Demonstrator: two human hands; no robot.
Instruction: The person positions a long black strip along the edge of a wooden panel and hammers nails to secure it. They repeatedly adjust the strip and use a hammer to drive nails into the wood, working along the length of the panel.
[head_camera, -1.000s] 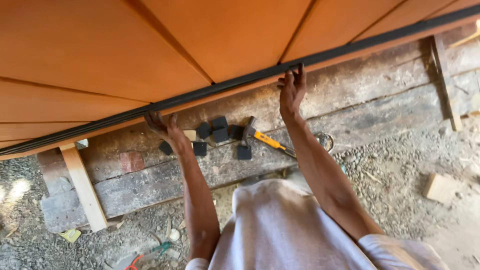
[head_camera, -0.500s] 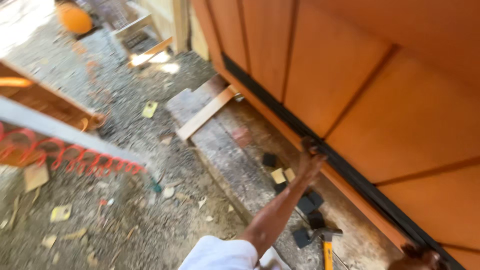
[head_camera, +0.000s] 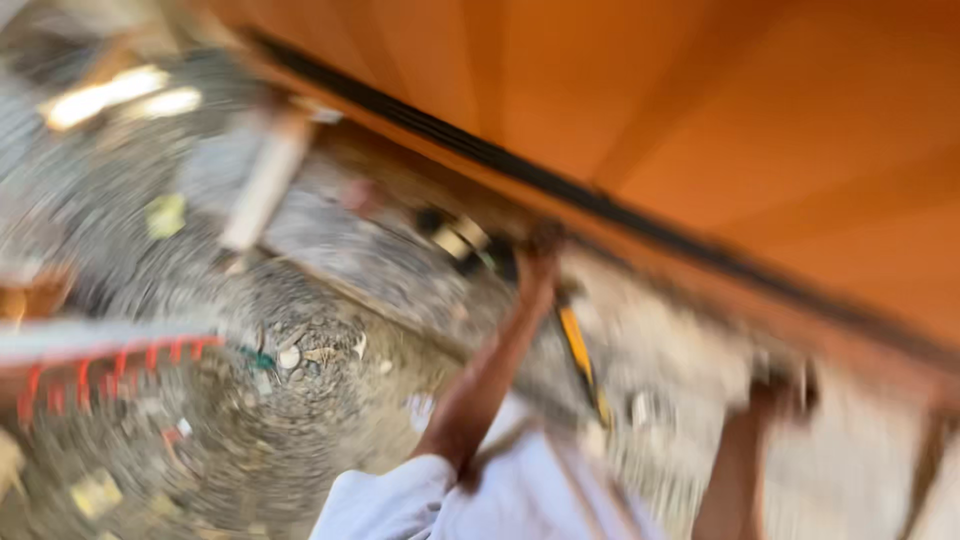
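head view has swung back, both hands still under the orange panel (head_camera: 760, 120).

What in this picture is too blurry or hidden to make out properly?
- Head view, left hand: motion blur hides its fingers and grip at the orange panel.
- Right hand: smeared at the panel's lower edge; grip unclear.
- Yellow-handled tool: head blurred.
- Small dark blocks: shapes and number unreadable.

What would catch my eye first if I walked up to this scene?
A big orange panel fills the upper right, with a black strip along its lower edge. Both arms reach up to that edge: the left hand at centre, the right hand lower right. The picture is blurred, so the grip cannot be told; gravel ground lies below left.
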